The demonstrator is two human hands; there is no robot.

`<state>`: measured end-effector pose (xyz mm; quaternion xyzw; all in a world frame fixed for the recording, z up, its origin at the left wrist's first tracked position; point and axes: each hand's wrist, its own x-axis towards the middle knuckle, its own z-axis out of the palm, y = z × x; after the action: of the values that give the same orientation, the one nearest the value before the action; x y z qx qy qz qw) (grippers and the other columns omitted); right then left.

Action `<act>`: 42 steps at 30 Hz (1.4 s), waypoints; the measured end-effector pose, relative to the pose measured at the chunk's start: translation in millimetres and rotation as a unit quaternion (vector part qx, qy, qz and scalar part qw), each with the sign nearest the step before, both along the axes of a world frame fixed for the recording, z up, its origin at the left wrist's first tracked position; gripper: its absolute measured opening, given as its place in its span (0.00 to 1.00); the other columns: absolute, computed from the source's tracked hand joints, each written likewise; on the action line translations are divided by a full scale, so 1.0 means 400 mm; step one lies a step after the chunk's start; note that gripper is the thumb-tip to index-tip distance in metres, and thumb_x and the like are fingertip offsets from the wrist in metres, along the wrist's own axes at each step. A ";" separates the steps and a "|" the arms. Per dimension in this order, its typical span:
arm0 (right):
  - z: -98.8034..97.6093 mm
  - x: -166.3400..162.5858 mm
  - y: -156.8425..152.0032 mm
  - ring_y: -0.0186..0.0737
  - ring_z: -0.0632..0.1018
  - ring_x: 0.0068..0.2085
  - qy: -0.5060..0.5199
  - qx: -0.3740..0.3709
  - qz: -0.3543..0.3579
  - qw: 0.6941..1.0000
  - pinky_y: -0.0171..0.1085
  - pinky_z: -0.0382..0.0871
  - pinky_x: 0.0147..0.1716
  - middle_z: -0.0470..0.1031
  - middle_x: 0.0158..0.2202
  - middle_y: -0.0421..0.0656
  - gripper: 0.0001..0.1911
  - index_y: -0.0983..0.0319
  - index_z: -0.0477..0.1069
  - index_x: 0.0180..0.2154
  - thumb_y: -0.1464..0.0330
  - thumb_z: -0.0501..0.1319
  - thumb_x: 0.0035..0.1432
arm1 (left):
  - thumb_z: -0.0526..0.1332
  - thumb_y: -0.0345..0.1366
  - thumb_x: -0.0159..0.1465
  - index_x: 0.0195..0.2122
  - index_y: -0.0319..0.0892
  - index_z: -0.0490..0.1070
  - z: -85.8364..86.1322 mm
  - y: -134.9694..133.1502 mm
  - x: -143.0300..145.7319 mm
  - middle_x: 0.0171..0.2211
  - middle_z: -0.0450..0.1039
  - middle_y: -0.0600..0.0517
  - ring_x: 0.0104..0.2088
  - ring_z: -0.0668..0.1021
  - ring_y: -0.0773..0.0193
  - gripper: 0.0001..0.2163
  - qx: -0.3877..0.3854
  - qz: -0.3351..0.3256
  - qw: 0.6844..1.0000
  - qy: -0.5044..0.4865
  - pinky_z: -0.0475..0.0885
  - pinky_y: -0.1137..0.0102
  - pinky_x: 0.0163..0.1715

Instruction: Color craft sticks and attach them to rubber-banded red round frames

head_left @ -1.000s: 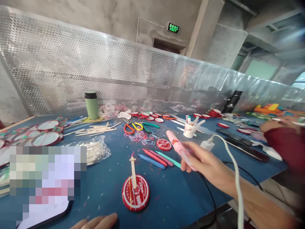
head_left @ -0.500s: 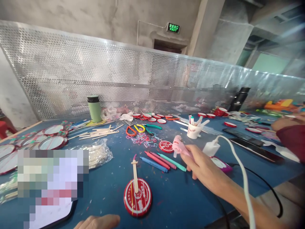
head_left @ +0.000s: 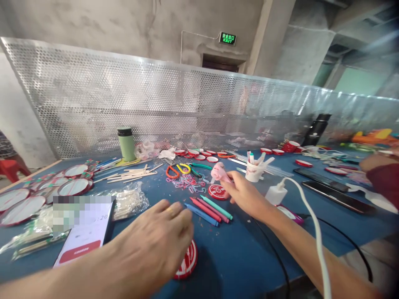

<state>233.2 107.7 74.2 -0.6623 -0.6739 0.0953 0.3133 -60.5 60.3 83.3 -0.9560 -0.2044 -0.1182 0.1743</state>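
Presently, a white cable (head_left: 318, 243) loops down from a white plug (head_left: 276, 194) and passes in front of my right forearm, while my left forearm covers the lower edge of a phone (head_left: 84, 237). Ahead of both arms, the worktop (head_left: 246, 253) carries four markers (head_left: 202, 214), a cup of pens (head_left: 254, 172) and a loose heap of small coloured loops (head_left: 188, 182). A green bottle (head_left: 126, 145) stands near the perforated screen (head_left: 140, 99), and a co-worker's dark red sleeve (head_left: 386, 178) enters at far right. Material notes: the screen is shiny sheet metal, the sticks (head_left: 134, 172) are flat pale wood, and the bag (head_left: 137, 195) is clear crinkled plastic. The markers are slim and straight; the red disc (head_left: 188, 261) is round and glossy with white print. My right hand (head_left: 245, 193) is clamped around a pink tool (head_left: 221, 172), its rounded end pointing left above a second red disc (head_left: 216, 191). My left hand (head_left: 163, 238), fingers curled, hides most of the nearer disc; whether it grips anything, I cannot tell.
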 end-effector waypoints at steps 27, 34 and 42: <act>0.022 0.029 0.036 0.45 0.82 0.41 0.058 0.054 0.029 0.996 0.39 0.72 0.40 0.80 0.42 0.48 0.12 0.60 0.66 0.44 0.59 0.52 0.68 | 0.57 0.30 0.69 0.58 0.35 0.66 -0.101 0.263 0.312 0.43 0.78 0.44 0.42 0.77 0.57 0.17 0.103 -0.156 0.979 0.076 0.67 0.64 0.36; 0.019 0.090 -0.049 0.49 0.80 0.43 -0.027 0.070 -0.024 0.997 0.42 0.72 0.41 0.80 0.42 0.46 0.16 0.59 0.70 0.44 0.55 0.53 0.66 | 0.53 0.28 0.70 0.61 0.31 0.63 -0.126 0.298 0.325 0.50 0.75 0.40 0.45 0.77 0.52 0.19 0.117 -0.131 0.982 0.066 0.71 0.61 0.38; 0.000 0.121 -0.111 0.51 0.81 0.44 -0.032 0.056 -0.021 0.998 0.43 0.73 0.42 0.81 0.43 0.48 0.18 0.59 0.70 0.45 0.55 0.53 0.63 | 0.57 0.23 0.64 0.57 0.32 0.66 -0.064 0.272 0.290 0.56 0.69 0.35 0.50 0.76 0.54 0.19 0.016 -0.093 0.992 0.080 0.73 0.64 0.46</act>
<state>281.6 63.4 74.4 -0.6603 -0.6737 0.0297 0.3305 55.4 169.1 57.9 -0.9743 -0.0985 -0.0604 0.1933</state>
